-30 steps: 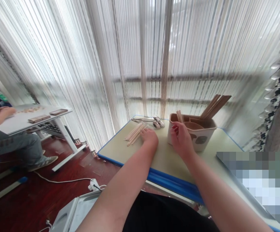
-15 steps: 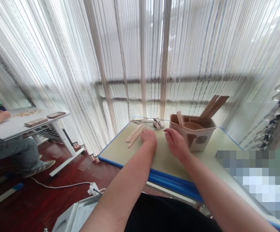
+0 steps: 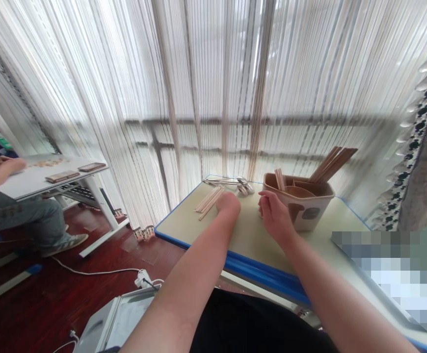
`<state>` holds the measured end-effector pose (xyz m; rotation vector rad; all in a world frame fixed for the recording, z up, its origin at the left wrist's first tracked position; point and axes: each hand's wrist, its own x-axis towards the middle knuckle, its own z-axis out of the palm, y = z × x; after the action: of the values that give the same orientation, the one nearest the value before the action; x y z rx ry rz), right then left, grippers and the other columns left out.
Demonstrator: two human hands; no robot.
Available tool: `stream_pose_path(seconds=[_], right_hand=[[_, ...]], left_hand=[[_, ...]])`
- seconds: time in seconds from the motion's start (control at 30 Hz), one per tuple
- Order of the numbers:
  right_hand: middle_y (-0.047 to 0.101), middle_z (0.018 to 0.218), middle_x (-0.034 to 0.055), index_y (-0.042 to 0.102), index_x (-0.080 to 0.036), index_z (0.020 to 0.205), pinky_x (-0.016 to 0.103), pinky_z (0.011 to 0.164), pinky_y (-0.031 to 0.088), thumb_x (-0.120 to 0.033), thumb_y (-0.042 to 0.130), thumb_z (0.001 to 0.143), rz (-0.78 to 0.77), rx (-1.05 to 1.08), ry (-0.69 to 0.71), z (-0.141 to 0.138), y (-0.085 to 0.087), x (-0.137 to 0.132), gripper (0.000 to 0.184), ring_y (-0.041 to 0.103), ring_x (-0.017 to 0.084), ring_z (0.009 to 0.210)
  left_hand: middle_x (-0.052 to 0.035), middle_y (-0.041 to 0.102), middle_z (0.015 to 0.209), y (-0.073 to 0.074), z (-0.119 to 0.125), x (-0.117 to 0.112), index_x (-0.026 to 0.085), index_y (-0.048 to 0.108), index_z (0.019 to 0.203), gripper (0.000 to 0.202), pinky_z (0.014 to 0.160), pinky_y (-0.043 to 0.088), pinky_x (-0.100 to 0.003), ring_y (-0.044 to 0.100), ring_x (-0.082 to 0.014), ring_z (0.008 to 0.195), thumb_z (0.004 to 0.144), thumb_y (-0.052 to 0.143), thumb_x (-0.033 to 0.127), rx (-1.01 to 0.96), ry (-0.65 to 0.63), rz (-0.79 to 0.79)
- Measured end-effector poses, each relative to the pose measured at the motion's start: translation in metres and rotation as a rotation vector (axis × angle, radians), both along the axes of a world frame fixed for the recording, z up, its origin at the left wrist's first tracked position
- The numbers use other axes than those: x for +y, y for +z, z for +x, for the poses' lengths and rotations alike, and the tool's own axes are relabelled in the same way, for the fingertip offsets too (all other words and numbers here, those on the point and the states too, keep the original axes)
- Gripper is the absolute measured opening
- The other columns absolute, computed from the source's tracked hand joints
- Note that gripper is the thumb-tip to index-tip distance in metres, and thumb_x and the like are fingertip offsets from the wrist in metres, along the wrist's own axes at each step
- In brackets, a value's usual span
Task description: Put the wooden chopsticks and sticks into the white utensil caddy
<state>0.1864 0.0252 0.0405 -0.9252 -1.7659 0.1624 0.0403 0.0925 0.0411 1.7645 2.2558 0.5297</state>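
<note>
My left hand rests on the beige table, right beside a loose pile of pale wooden chopsticks; its fingers are hidden behind the back of the hand. My right hand hovers just left of a beige cutlery bin, fingers loosely curled and apart, with nothing in them. The bin holds dark brown chopsticks leaning right and a few pale ones. Metal spoons lie at the far edge of the table.
The table has a blue front edge. String curtains hang behind it. Another person sits at a white table on the left. A power strip and cable lie on the red floor; a grey box stands below.
My right hand drew back from the bin's rim, swung left toward the chopstick pile, then came back beside the bin. The left hand stayed by the chopstick pile.
</note>
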Motion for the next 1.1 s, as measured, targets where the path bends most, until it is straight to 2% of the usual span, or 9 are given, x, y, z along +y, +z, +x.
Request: stream_pose_path(seconds=[0.27, 0.4, 0.5, 0.6, 0.67, 0.73, 0.9, 1.0, 1.1], right_hand=[[0.06, 0.086, 0.0033, 0.037, -0.02, 0.125, 0.029, 0.065, 0.047, -0.029, 0.038, 0.089, 0.065, -0.034, -0.055, 0.003, 0.0, 0.004, 0.037, 0.057, 0.014, 0.067], [0.061, 0.081, 0.0026, 0.044, -0.019, 0.119, 0.028, 0.066, 0.047, -0.027, 0.038, 0.089, 0.069, -0.088, -0.065, 0.001, 0.004, 0.001, 0.031, 0.057, 0.014, 0.066], [0.061, 0.084, 0.0039, 0.05, -0.019, 0.112, 0.027, 0.066, 0.048, -0.026, 0.041, 0.087, 0.077, -0.095, -0.068, -0.001, 0.008, -0.002, 0.027, 0.057, 0.014, 0.068], [0.058, 0.093, 0.006, 0.051, -0.02, 0.108, 0.027, 0.068, 0.049, -0.021, 0.045, 0.084, 0.123, -0.086, -0.02, -0.001, 0.012, -0.007, 0.025, 0.057, 0.013, 0.073], [0.056, 0.101, 0.0071, 0.048, -0.02, 0.11, 0.029, 0.072, 0.05, -0.014, 0.044, 0.08, 0.175, -0.067, 0.01, -0.001, 0.015, -0.01, 0.031, 0.057, 0.014, 0.077], [0.053, 0.104, 0.0074, 0.047, -0.021, 0.111, 0.031, 0.076, 0.05, -0.007, 0.043, 0.074, 0.216, -0.069, 0.043, 0.001, 0.017, -0.013, 0.04, 0.056, 0.014, 0.08], [0.052, 0.106, 0.0076, 0.052, -0.022, 0.107, 0.034, 0.082, 0.049, -0.003, 0.044, 0.064, 0.257, -0.168, 0.133, 0.004, 0.02, -0.015, 0.048, 0.055, 0.017, 0.091], [0.054, 0.108, 0.0079, 0.058, -0.024, 0.103, 0.035, 0.085, 0.048, -0.006, 0.047, 0.071, 0.328, -0.225, 0.134, 0.003, 0.021, -0.015, 0.038, 0.054, 0.019, 0.1], [0.058, 0.106, 0.0071, 0.059, -0.025, 0.103, 0.037, 0.088, 0.047, -0.012, 0.048, 0.08, 0.402, -0.21, 0.066, 0.003, 0.023, -0.014, 0.029, 0.055, 0.019, 0.101]], left_hand=[[-0.0117, 0.069, 0.084, 0.013, -0.009, 0.0, 0.016, 0.068, 0.08, 0.021, 0.072, 0.044, -0.03, 0.063, -0.0226, 0.082, 0.077, 0.049, 0.023, -0.371, -0.018, 0.369], [-0.0064, 0.066, 0.069, 0.016, -0.007, 0.001, 0.016, 0.065, 0.069, 0.013, 0.065, 0.045, -0.027, 0.061, -0.0182, 0.07, 0.072, 0.053, 0.02, -0.818, -0.065, 0.411], [-0.0035, 0.064, 0.071, 0.023, -0.002, -0.003, 0.015, 0.064, 0.077, 0.014, 0.059, 0.046, -0.024, 0.059, -0.0122, 0.061, 0.074, 0.051, 0.019, -1.054, -0.162, 0.377], [-0.0024, 0.065, 0.079, 0.03, 0.001, -0.009, 0.016, 0.062, 0.089, 0.016, 0.061, 0.048, -0.022, 0.06, -0.0087, 0.063, 0.073, 0.057, 0.02, -1.359, -0.382, 0.341], [-0.0023, 0.064, 0.081, 0.033, 0.002, -0.013, 0.015, 0.061, 0.09, 0.02, 0.063, 0.049, -0.022, 0.061, -0.0087, 0.066, 0.07, 0.064, 0.019, -1.594, -0.542, 0.295], [-0.0024, 0.064, 0.08, 0.034, 0.002, -0.015, 0.014, 0.06, 0.089, 0.022, 0.064, 0.05, -0.022, 0.062, -0.0098, 0.068, 0.069, 0.067, 0.016, -1.745, -0.602, 0.255], [-0.0027, 0.063, 0.076, 0.034, 0.001, -0.012, 0.012, 0.057, 0.086, 0.015, 0.065, 0.051, -0.021, 0.063, -0.01, 0.068, 0.073, 0.063, 0.011, -1.851, -0.573, 0.189], [-0.0033, 0.063, 0.076, 0.033, 0.001, -0.011, 0.012, 0.054, 0.089, 0.012, 0.065, 0.051, -0.019, 0.063, -0.0094, 0.07, 0.077, 0.058, 0.011, -1.845, -0.55, 0.162], [-0.0043, 0.063, 0.084, 0.03, 0.003, -0.01, 0.014, 0.046, 0.108, 0.033, 0.068, 0.052, -0.02, 0.064, -0.0101, 0.075, 0.078, 0.057, 0.011, -1.821, -0.54, 0.18]])
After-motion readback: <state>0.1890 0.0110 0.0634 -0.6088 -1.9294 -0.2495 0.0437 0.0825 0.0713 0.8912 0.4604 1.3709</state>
